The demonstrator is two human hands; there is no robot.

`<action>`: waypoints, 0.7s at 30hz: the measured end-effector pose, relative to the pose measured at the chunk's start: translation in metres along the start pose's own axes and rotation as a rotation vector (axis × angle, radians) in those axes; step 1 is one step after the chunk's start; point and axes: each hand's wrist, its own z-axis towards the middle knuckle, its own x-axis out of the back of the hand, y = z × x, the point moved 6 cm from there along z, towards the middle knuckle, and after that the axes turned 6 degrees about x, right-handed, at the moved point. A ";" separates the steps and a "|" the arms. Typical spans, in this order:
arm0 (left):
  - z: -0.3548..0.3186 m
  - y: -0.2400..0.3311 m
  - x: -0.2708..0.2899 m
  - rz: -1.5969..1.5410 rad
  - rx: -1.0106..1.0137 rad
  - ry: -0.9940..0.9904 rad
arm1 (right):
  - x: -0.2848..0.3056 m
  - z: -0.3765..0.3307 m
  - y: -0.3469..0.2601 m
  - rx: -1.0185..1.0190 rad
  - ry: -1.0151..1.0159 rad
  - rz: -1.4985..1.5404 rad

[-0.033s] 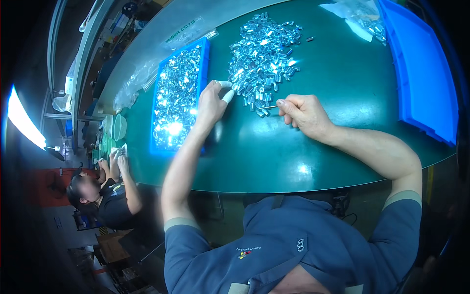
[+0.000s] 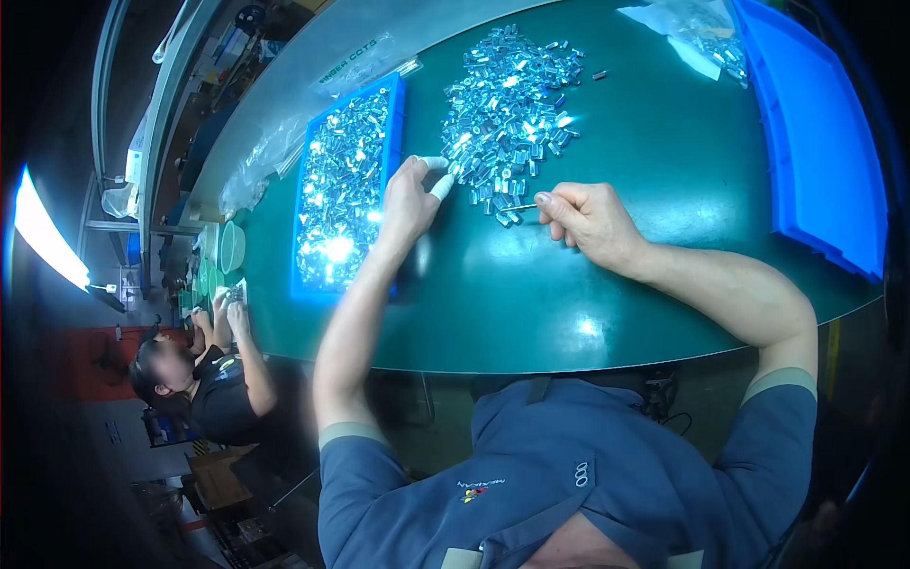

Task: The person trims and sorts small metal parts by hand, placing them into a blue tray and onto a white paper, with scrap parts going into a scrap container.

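Green counter (image 2: 531,284). Blue tray (image 2: 343,190) of shiny metal parts left of loose metal pile (image 2: 507,104). Left hand (image 2: 409,201), white-capped fingertips (image 2: 442,185) at pile's near edge, grip state unclear. Right hand (image 2: 590,223) pinching thin metal pin (image 2: 519,207).

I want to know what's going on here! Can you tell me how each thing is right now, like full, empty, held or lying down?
Left hand: fingers with white tips touching the edge of the pile.
Right hand: fingers pinched on a thin metal pin.
Pile of shiny metal parts: loose, spread on the green table.
Blue tray: full of shiny parts.
Blue lid: lying flat, nothing on it.
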 end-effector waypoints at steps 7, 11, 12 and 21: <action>-0.009 0.004 -0.007 -0.071 0.061 0.024 | 0.002 -0.002 0.003 0.029 0.047 0.004; -0.040 0.027 -0.004 -0.207 0.050 -0.058 | 0.002 -0.002 0.002 0.020 0.039 0.022; -0.049 0.035 -0.004 -0.253 0.075 -0.077 | 0.002 -0.001 0.002 0.017 0.031 0.016; -0.067 0.077 0.003 -0.349 0.087 -0.157 | -0.002 0.000 0.005 -0.023 -0.034 0.002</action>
